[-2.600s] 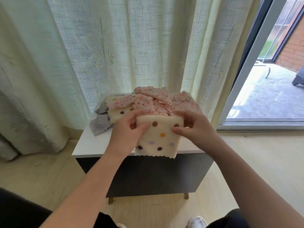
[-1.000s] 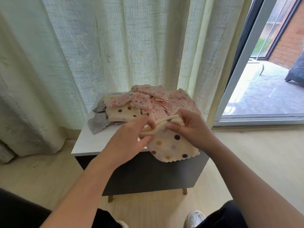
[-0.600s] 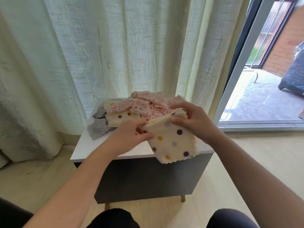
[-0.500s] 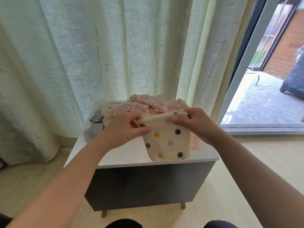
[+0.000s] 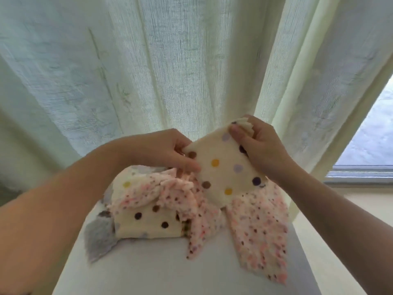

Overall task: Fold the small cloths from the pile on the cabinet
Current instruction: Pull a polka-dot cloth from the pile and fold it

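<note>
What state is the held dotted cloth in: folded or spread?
Folded: the dotted cloth shows layered edges where the right hand pinches it.

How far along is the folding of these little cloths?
Done: no finished stack shows on the cabinet top. In hand: the left grip and right grip pinch one cream dotted cloth above the rest. Layered edges show by the right thumb, so it looks folded over. Left: the pink speckled cloths, a grey cloth and a second dotted cloth lie heaped.
</note>
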The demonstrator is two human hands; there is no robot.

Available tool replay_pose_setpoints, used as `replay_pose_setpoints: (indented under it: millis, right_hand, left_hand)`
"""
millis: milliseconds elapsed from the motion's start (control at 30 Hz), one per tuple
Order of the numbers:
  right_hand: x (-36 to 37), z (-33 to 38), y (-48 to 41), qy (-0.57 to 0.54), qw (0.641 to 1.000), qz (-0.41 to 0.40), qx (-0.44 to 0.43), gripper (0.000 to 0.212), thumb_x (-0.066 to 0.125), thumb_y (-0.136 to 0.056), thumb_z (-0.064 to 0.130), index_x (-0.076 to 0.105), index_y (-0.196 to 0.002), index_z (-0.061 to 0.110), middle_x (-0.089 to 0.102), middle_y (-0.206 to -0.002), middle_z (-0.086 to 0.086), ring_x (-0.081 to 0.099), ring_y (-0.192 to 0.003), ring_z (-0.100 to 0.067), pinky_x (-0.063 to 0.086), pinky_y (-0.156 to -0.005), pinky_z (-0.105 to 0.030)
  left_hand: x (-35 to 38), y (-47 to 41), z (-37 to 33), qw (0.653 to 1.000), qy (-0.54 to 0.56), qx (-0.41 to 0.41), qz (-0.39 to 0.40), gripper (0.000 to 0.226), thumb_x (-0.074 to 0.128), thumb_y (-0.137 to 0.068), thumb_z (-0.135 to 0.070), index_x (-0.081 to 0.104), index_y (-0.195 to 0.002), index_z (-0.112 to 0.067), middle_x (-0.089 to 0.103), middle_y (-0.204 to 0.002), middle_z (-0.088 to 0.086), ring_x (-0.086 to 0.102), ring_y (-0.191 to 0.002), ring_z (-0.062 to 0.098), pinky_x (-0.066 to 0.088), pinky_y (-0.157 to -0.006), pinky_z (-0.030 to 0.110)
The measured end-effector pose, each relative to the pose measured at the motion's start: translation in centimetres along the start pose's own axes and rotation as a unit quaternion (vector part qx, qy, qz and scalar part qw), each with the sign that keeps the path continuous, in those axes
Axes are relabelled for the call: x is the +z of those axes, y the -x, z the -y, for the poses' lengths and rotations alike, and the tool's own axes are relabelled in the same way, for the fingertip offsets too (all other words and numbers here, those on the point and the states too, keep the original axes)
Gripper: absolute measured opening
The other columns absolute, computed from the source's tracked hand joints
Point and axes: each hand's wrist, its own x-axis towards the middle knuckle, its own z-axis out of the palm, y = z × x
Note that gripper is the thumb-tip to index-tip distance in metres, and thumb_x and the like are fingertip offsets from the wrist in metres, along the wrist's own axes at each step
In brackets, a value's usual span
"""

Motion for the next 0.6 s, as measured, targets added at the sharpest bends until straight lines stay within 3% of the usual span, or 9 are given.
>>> replay_pose_setpoints:
  millis: [100, 200, 267, 333, 433, 500, 600]
  right_hand:
    - [-0.8, 3.7, -1.9, 0.058, 0.998, -0.021, -0.001, 0.023, 0.058, -0.097, 0.028, 0.058, -0.082, 0.010, 0.050, -0.060, 0.017, 0.047, -0.057, -0.001, 0.039, -0.058, -0.015]
    - [-2.1, 9.3, -3.5, 0.055, 0.997, -0.047, 0.021, 0.025, 0.058, -0.097, 0.029, 0.056, -0.080, 0.010, 0.049, -0.061, 0.015, 0.046, -0.057, 0.000, 0.037, -0.057, -0.014]
    - [-3.6, 14.5, -4.4, 0.032, 0.994, -0.075, 0.069, 0.024, 0.057, -0.097, 0.031, 0.059, -0.086, 0.010, 0.055, -0.067, 0.009, 0.048, -0.058, 0.000, 0.039, -0.057, -0.014]
    - [-4.0, 18.1, -4.1, 0.001, 0.988, -0.102, 0.119, 0.025, 0.054, -0.098, 0.034, 0.061, -0.089, 0.012, 0.058, -0.073, 0.004, 0.050, -0.059, 0.001, 0.042, -0.057, -0.013]
    - [-6.5, 24.9, -4.5, -0.029, 0.970, -0.144, 0.195, 0.025, 0.054, -0.097, 0.037, 0.062, -0.084, 0.017, 0.062, -0.074, 0.005, 0.056, -0.065, -0.006, 0.047, -0.061, -0.021]
    - [-8.6, 29.0, -4.7, -0.038, 0.960, -0.135, 0.244, 0.036, 0.052, -0.096, 0.039, 0.058, -0.075, 0.011, 0.058, -0.067, 0.001, 0.053, -0.060, -0.011, 0.044, -0.056, -0.025]
    - [-12.0, 33.6, -3.7, -0.049, 0.951, -0.141, 0.271, 0.040, 0.047, -0.100, 0.038, 0.049, -0.068, 0.014, 0.049, -0.061, 0.002, 0.047, -0.055, -0.013, 0.037, -0.049, -0.023]
  left_hand:
    - [-4.1, 0.6, -2.6, 0.999, 0.015, -0.037, 0.031, 0.015, 0.074, -0.083, -0.027, 0.071, -0.069, -0.027, 0.070, -0.069, -0.004, 0.065, -0.070, 0.008, 0.048, -0.074, 0.020]
    - [-8.4, 2.5, -6.9, 0.998, 0.056, -0.035, -0.016, 0.014, 0.081, -0.075, -0.032, 0.072, -0.078, -0.021, 0.074, -0.081, 0.005, 0.068, -0.081, 0.015, 0.051, -0.086, 0.030]
    - [-10.9, 4.2, -10.7, 0.982, 0.167, -0.034, -0.080, 0.037, 0.084, -0.071, -0.026, 0.064, -0.095, -0.007, 0.073, -0.085, 0.009, 0.070, -0.085, 0.020, 0.057, -0.081, 0.031]
    - [-11.0, 5.3, -13.5, 0.927, 0.338, -0.054, -0.151, 0.044, 0.080, -0.075, -0.019, 0.054, -0.109, -0.010, 0.074, -0.084, 0.004, 0.071, -0.083, 0.021, 0.059, -0.069, 0.031]
    - [-11.6, 6.4, -19.6, 0.813, 0.516, -0.167, -0.213, 0.033, 0.065, -0.090, -0.018, 0.055, -0.121, -0.011, 0.070, -0.089, 0.006, 0.067, -0.074, 0.021, 0.060, -0.064, 0.035]
    - [-12.1, 7.1, -24.4, 0.791, 0.507, -0.235, -0.249, 0.021, 0.055, -0.097, -0.020, 0.060, -0.112, -0.006, 0.066, -0.089, 0.006, 0.063, -0.075, 0.022, 0.057, -0.067, 0.036]
    - [-11.3, 7.1, -31.2, 0.860, 0.266, -0.224, -0.374, 0.031, 0.038, -0.103, -0.031, 0.056, -0.090, -0.009, 0.060, -0.085, 0.005, 0.056, -0.076, 0.020, 0.047, -0.063, 0.030]
